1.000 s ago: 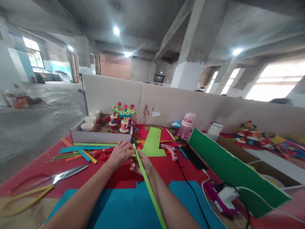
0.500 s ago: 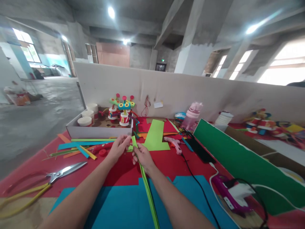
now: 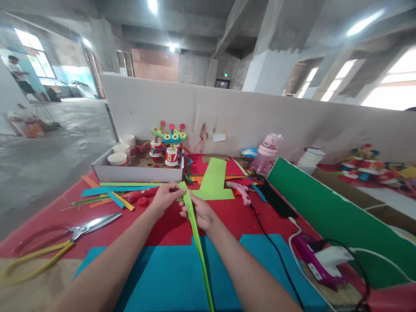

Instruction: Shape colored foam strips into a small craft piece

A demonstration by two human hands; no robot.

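Observation:
A long, narrow green paper strip (image 3: 196, 229) runs from between my hands down toward the near edge of the view. My left hand (image 3: 167, 197) pinches its far end between thumb and fingers. Just below that, my right hand (image 3: 199, 211) grips the strip's upper part, its thumb along the edge. Beyond my hands lies a wider green paper piece (image 3: 212, 180) on the red table cover (image 3: 162, 234). Blue paper sheets (image 3: 156, 273) lie beneath my forearms.
Large scissors (image 3: 74, 236) lie at left, near several coloured paper strips (image 3: 113, 199). A white box (image 3: 139, 174) holds cups and paper-cup figures. A pink glue gun (image 3: 240, 191), phone (image 3: 276, 201), purple power strip (image 3: 316, 262) and green board (image 3: 334, 216) are at right. A person (image 3: 17, 71) stands far left.
The strip's upper end now shows a broader flat face, and my right hand has turned slightly beside it. The view has shifted a little, and a person has come into sight far left.

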